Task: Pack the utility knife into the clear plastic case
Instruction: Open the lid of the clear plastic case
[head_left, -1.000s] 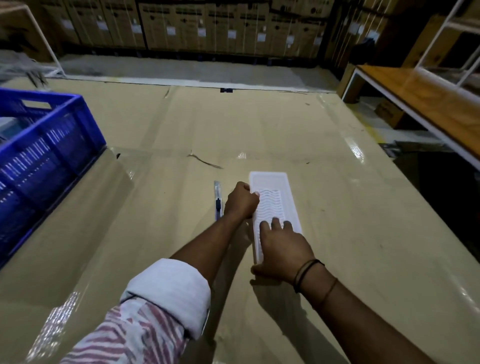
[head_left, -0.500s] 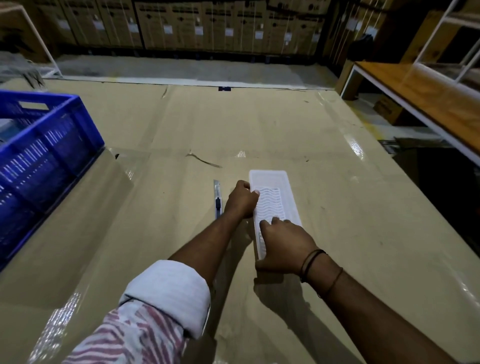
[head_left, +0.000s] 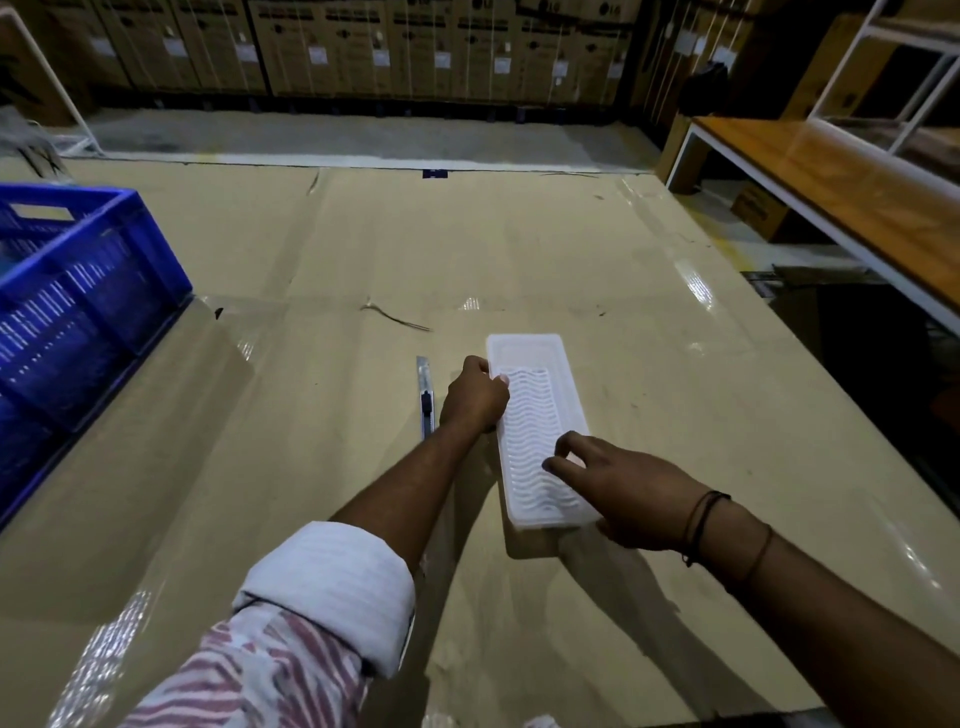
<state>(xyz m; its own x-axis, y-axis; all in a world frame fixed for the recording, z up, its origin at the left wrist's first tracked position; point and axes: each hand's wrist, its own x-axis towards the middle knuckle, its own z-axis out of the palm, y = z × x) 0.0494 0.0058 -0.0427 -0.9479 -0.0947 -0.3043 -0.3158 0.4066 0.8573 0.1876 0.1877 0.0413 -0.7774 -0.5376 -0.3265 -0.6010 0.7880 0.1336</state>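
The clear plastic case (head_left: 535, 410) lies lengthwise on the cardboard-covered table, its wavy ribbed lid facing up. My left hand (head_left: 474, 396) grips the case's left edge near the far half. My right hand (head_left: 618, 486) holds the near right corner, fingers spread on the lid and thumb under the near end. The utility knife (head_left: 425, 397), slim and silver with a dark slider, lies on the table just left of my left hand, parallel to the case and untouched.
A blue plastic crate (head_left: 78, 291) stands at the left edge of the table. A wooden bench with a white frame (head_left: 841, 187) runs along the right. Stacked cardboard boxes (head_left: 363, 47) line the back wall.
My right hand has slid from the near middle of the lid to the near right corner, uncovering the lid's near end. The left hand and the knife have stayed put.
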